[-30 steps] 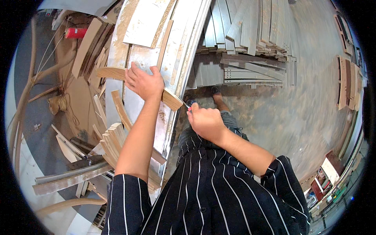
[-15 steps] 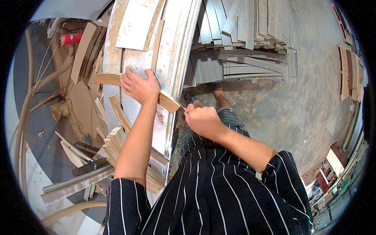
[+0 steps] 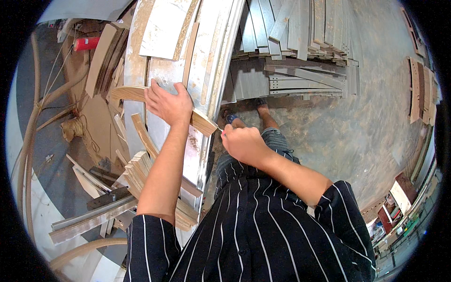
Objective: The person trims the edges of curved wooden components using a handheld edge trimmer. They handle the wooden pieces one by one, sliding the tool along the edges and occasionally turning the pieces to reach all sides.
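Fingers (image 3: pixel 155 96) of the left hand (image 3: pixel 173 109) spread open across a curved wooden slat (image 3: pixel 204 123); the right hand (image 3: pixel 246 146) grips a slim tool (image 3: pixel 223 134) by its end; neither has shifted noticeably, keeping work there.

A black shirt (image 3: pixel 263 225) with thin white stripes, short sleeves (image 3: pixel 347 221) and dark buttons (image 3: pixel 242 252) is worn over grey striped shorts (image 3: pixel 275 140); dark footwear (image 3: pixel 229 117) is worn below.

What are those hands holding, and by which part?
The right hand grips a small tool, apparently by its reddish handle, mostly hidden. The left hand covers the middle of a curved wooden piece; gripping or merely pressing cannot be told.
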`<state>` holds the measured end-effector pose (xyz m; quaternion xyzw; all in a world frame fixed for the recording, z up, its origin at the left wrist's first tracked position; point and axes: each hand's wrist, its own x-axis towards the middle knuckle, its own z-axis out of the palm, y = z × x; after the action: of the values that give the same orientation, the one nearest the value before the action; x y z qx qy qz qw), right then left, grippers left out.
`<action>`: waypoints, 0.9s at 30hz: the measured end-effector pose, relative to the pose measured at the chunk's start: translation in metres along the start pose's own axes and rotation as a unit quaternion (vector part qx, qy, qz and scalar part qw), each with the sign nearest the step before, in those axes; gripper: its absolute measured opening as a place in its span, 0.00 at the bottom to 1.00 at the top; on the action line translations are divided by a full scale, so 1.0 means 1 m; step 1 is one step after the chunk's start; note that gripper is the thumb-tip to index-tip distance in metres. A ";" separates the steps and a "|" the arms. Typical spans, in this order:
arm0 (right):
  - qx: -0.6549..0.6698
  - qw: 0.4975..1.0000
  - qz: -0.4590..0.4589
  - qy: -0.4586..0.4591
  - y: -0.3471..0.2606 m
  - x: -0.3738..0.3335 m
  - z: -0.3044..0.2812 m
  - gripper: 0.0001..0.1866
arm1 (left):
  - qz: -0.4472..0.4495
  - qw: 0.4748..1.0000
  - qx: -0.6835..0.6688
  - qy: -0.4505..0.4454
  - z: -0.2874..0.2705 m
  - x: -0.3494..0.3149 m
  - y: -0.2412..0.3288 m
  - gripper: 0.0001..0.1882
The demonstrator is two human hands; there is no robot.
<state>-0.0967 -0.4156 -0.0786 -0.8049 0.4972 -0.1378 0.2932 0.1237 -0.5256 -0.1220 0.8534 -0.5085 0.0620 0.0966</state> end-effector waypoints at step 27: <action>-0.001 1.000 0.020 -0.012 -0.002 0.000 0.000 0.15 | -0.002 1.000 0.003 -0.001 0.003 -0.002 -0.003 0.41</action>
<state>-0.0949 -0.4146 -0.0775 -0.7965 0.5101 -0.1219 0.3008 0.1252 -0.5238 -0.1258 0.8549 -0.5064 0.0626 0.0941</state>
